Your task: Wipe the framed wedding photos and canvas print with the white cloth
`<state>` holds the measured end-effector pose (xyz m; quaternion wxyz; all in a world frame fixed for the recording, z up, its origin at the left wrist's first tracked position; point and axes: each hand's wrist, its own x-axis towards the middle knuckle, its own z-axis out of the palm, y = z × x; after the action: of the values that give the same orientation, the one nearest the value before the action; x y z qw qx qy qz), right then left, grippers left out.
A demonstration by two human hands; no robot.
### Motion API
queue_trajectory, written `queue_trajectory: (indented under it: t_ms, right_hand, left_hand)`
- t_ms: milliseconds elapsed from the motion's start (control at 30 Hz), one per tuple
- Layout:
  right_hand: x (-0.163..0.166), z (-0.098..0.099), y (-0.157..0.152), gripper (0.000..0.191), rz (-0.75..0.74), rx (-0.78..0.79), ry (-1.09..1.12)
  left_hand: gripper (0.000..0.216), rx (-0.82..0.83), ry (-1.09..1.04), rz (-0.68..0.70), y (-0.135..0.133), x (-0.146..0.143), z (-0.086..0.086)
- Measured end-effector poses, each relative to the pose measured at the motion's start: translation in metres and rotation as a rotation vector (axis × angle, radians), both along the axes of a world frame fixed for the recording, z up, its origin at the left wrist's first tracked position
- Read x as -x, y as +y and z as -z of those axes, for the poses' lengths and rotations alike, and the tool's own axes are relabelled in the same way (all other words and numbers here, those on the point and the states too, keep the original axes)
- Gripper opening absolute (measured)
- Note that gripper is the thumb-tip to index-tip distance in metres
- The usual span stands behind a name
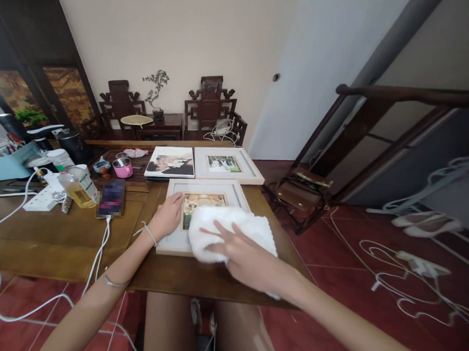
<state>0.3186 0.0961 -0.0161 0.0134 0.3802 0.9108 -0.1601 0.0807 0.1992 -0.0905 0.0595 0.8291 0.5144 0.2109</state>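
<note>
A white picture frame (233, 192) with a photo lies flat at the near edge of the wooden table (56, 238). My left hand (167, 216) rests on the frame's left side, fingers laid flat. My right hand (236, 250) presses a white fluffy cloth (235, 223) down on the frame's lower right part, fingers spread over the cloth. Two more pictures lie behind it: a frameless photo print (170, 161) and a second white frame (228, 164).
A phone (111, 197) on a white cable, a bottle of yellow liquid (78, 187), a white power strip (42, 198) and a pink cup (122, 167) sit on the table's left. Carved chairs (210, 105) stand by the wall. White cables (407, 276) lie on the red floor.
</note>
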Motion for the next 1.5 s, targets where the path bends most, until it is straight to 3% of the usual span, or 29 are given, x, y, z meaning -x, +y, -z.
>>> queue_trajectory:
  t_ms: [200, 333, 433, 700, 800, 900, 1033, 1133, 1233, 1333, 1500]
  right_hand:
    - [0.012, 0.030, 0.100, 0.065, 0.171, -0.373, -0.074]
    - [0.024, 0.031, 0.140, 0.057, 0.204, -0.397, -0.124]
    - [0.030, 0.025, 0.128, 0.060, 0.119, -0.331, -0.148]
    - [0.015, -0.021, 0.003, 0.070, -0.122, 0.053, -0.091]
    - [0.011, -0.022, -0.020, 0.070, -0.107, 0.087, -0.049]
    - [0.014, -0.005, -0.006, 0.070, -0.035, -0.004, -0.014]
    - [0.025, 0.022, 0.056, 0.065, 0.100, -0.235, -0.105]
    - [0.036, 0.027, 0.105, 0.061, 0.149, -0.359, -0.153]
    - [0.051, 0.024, 0.130, 0.058, 0.173, -0.376, -0.169]
    - [0.067, 0.018, 0.123, 0.059, 0.149, -0.313, -0.178]
    - [0.081, 0.007, 0.076, 0.062, -0.008, -0.147, -0.160]
  left_hand:
    - [0.043, -0.020, -0.026, 0.018, 0.002, 0.001, 0.001]
    - [0.043, -0.020, -0.047, 0.018, 0.002, 0.001, 0.001]
    - [0.044, -0.010, -0.054, 0.001, 0.001, 0.000, 0.000]
    - [0.046, 0.002, -0.027, -0.016, -0.001, 0.000, 0.001]
    - [0.046, 0.008, -0.016, -0.013, -0.001, 0.000, 0.001]
    - [0.046, 0.016, -0.009, -0.009, -0.001, -0.001, -0.001]
    - [0.044, 0.006, -0.011, 0.004, -0.001, -0.002, -0.002]
    - [0.044, 0.015, -0.047, 0.005, -0.002, -0.002, -0.002]
    - [0.049, -0.005, -0.157, -0.014, -0.003, -0.002, -0.003]
    - [0.054, -0.016, -0.280, -0.015, -0.004, -0.002, -0.005]
    - [0.058, 0.022, -0.395, -0.050, -0.006, -0.004, -0.009]
